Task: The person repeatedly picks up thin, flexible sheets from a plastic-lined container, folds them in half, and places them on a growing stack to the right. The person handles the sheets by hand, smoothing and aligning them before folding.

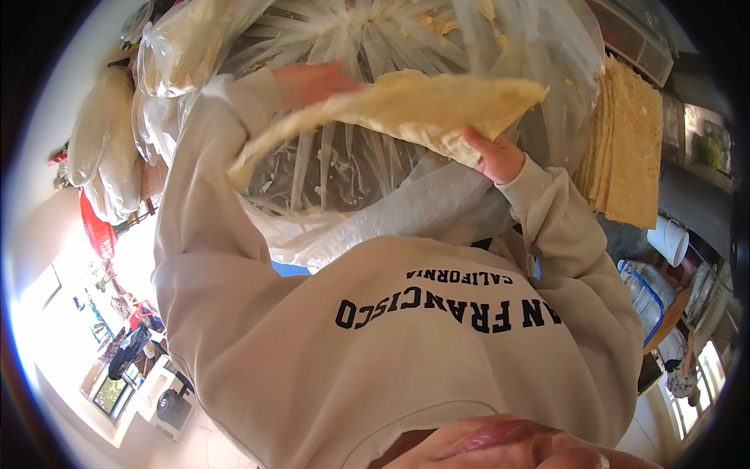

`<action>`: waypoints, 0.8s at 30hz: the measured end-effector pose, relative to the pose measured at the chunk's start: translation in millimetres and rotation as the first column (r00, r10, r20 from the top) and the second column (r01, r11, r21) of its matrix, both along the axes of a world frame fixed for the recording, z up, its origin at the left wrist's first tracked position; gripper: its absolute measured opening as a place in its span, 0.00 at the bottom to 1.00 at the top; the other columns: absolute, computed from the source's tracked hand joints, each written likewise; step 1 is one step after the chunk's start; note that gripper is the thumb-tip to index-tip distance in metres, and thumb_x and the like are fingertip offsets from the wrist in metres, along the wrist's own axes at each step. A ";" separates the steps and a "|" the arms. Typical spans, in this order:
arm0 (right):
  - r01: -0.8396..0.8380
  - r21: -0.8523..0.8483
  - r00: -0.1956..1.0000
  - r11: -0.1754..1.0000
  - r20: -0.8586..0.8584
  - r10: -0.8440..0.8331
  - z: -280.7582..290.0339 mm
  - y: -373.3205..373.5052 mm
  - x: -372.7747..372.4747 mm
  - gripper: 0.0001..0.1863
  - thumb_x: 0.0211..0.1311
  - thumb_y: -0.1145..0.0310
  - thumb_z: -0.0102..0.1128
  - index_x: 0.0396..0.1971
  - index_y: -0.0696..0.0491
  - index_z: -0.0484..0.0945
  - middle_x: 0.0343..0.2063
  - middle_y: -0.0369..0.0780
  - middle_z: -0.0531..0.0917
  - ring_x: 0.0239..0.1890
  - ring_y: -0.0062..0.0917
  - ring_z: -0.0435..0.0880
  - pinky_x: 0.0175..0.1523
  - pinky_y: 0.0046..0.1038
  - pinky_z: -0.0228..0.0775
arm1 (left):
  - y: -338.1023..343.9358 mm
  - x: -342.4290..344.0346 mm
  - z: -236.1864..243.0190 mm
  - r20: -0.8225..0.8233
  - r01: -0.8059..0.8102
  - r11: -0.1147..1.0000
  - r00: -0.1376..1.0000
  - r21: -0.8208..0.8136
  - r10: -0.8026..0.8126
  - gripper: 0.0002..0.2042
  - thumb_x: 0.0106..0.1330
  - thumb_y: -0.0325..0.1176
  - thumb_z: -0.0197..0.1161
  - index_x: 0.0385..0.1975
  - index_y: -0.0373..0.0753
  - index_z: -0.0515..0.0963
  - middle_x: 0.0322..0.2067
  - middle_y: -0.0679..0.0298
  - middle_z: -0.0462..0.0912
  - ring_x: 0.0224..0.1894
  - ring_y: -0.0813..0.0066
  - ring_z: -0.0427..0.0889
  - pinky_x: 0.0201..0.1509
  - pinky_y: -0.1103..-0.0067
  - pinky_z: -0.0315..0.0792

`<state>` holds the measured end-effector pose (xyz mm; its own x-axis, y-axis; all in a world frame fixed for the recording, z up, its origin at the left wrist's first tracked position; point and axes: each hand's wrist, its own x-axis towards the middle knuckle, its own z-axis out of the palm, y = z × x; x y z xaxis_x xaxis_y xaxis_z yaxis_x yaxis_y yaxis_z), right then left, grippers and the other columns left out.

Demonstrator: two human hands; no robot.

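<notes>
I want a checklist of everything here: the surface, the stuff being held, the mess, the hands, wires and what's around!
Surface: hidden under a big clear plastic bag.
Job's things: a wide, thin, pale yellow sheet, held up over the bag.
Clutter: crumbs and scraps inside the bag; stack of flat yellow sheets to the right.
Hands: left hand under the sheet's far edge; right hand pinching its near edge.
Cables: nothing seen.
Surroundings: white bags at left, white bucket at right.

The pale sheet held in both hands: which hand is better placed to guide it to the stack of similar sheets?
Probably the right hand: it grips the sheet edge nearest the stack; the left hand holds the far side.
</notes>
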<state>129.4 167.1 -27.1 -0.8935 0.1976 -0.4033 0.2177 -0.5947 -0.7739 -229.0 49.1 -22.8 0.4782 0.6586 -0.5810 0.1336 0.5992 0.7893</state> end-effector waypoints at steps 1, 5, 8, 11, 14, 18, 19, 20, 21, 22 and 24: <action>0.156 -0.242 0.987 0.958 0.066 -0.144 -1.9 1.8 0.1 0.24 0.76 0.64 0.48 0.67 0.55 0.62 0.63 0.38 0.72 0.66 0.27 0.71 0.68 0.31 0.66 | -11.8 -12.5 -3.8 0.176 -0.199 0.979 0.963 -0.051 0.205 0.31 0.77 0.57 0.35 0.67 0.40 0.66 0.61 0.58 0.76 0.63 0.66 0.74 0.67 0.70 0.65; 0.299 -0.511 0.952 0.806 0.106 -0.286 -10.8 9.3 -0.9 0.23 0.77 0.63 0.47 0.66 0.55 0.63 0.63 0.39 0.73 0.64 0.29 0.74 0.67 0.34 0.69 | -35.8 -26.2 -8.2 0.171 -0.623 0.729 0.715 -0.282 0.678 0.34 0.75 0.60 0.37 0.69 0.40 0.61 0.62 0.58 0.75 0.60 0.62 0.76 0.62 0.69 0.69; 0.317 -0.580 0.945 0.750 0.127 -0.301 -16.7 12.9 -2.5 0.23 0.76 0.62 0.48 0.65 0.55 0.64 0.62 0.40 0.73 0.63 0.30 0.75 0.66 0.35 0.70 | -39.2 27.3 -6.9 -0.190 -0.859 0.378 0.330 0.347 0.925 0.32 0.74 0.58 0.41 0.69 0.40 0.61 0.63 0.58 0.73 0.63 0.60 0.73 0.65 0.66 0.65; 0.318 -0.541 0.948 0.778 0.165 -0.273 -19.7 13.9 -2.1 0.24 0.77 0.62 0.47 0.66 0.56 0.62 0.63 0.42 0.73 0.64 0.32 0.74 0.68 0.38 0.69 | -33.1 107.5 -14.3 -0.461 -0.284 0.514 0.236 0.809 0.855 0.31 0.74 0.55 0.44 0.68 0.39 0.62 0.64 0.58 0.71 0.65 0.60 0.70 0.67 0.64 0.62; 0.314 -0.500 0.948 0.807 0.206 -0.241 -20.9 14.3 -1.7 0.22 0.75 0.59 0.51 0.61 0.55 0.69 0.57 0.39 0.78 0.59 0.29 0.78 0.63 0.35 0.73 | -16.9 154.6 -29.7 -0.577 -0.076 0.592 0.155 0.802 0.802 0.29 0.74 0.52 0.47 0.67 0.39 0.63 0.65 0.58 0.70 0.67 0.60 0.67 0.69 0.62 0.59; 0.333 -0.479 0.942 0.812 0.146 -0.301 -14.7 12.6 -2.9 0.22 0.75 0.58 0.52 0.60 0.55 0.70 0.55 0.39 0.80 0.58 0.28 0.79 0.62 0.34 0.73 | -25.0 162.5 -32.5 -0.235 -0.351 0.263 0.121 0.898 0.964 0.27 0.73 0.49 0.51 0.67 0.39 0.64 0.66 0.58 0.69 0.69 0.60 0.63 0.71 0.59 0.55; 0.352 -0.473 0.936 0.807 0.153 -0.318 -10.9 8.7 -4.1 0.22 0.74 0.58 0.52 0.60 0.54 0.70 0.55 0.39 0.80 0.57 0.28 0.80 0.62 0.34 0.73 | -31.1 162.9 -29.6 -0.031 -0.548 0.073 0.086 0.833 0.996 0.27 0.73 0.48 0.52 0.66 0.39 0.65 0.66 0.58 0.68 0.70 0.60 0.62 0.72 0.59 0.54; 0.362 -0.466 0.931 0.807 0.145 -0.334 -5.8 3.6 -6.7 0.22 0.74 0.58 0.52 0.60 0.54 0.70 0.55 0.38 0.80 0.57 0.28 0.80 0.62 0.35 0.73 | -40.1 165.4 -24.6 0.178 -0.771 -0.104 0.013 0.628 0.984 0.27 0.73 0.47 0.53 0.66 0.39 0.65 0.66 0.58 0.68 0.70 0.60 0.61 0.73 0.58 0.53; 0.362 -0.481 0.931 0.798 0.143 -0.336 0.3 -2.8 -9.0 0.22 0.74 0.58 0.52 0.60 0.54 0.70 0.55 0.38 0.80 0.57 0.28 0.80 0.62 0.35 0.73 | -49.6 171.2 -18.9 0.345 -0.920 -0.240 -0.127 0.309 0.930 0.26 0.73 0.46 0.54 0.66 0.39 0.65 0.67 0.58 0.67 0.71 0.59 0.60 0.73 0.57 0.52; 0.354 -0.495 0.933 0.793 0.134 -0.333 8.2 -11.4 -9.7 0.22 0.74 0.58 0.53 0.60 0.53 0.70 0.55 0.38 0.80 0.56 0.28 0.80 0.62 0.35 0.73 | -57.0 177.7 -12.6 0.353 -0.944 -0.321 -0.325 -0.069 0.877 0.25 0.73 0.45 0.54 0.65 0.39 0.66 0.66 0.59 0.69 0.71 0.60 0.61 0.73 0.57 0.53; 0.358 -0.508 0.932 0.784 0.145 -0.331 23.9 -32.3 -14.8 0.22 0.73 0.58 0.53 0.61 0.53 0.70 0.54 0.38 0.80 0.55 0.27 0.80 0.60 0.34 0.74 | -57.1 198.2 -4.4 0.484 -0.935 -0.025 -0.206 -0.355 0.850 0.25 0.75 0.46 0.52 0.66 0.39 0.64 0.66 0.57 0.68 0.68 0.59 0.66 0.71 0.59 0.58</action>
<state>114.5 134.8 -3.2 -0.7841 0.2391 -0.5727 -0.0516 -0.9447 -0.3237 -30.8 -8.0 -27.3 -0.5460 0.6957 -0.4668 -0.8162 -0.3160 0.4836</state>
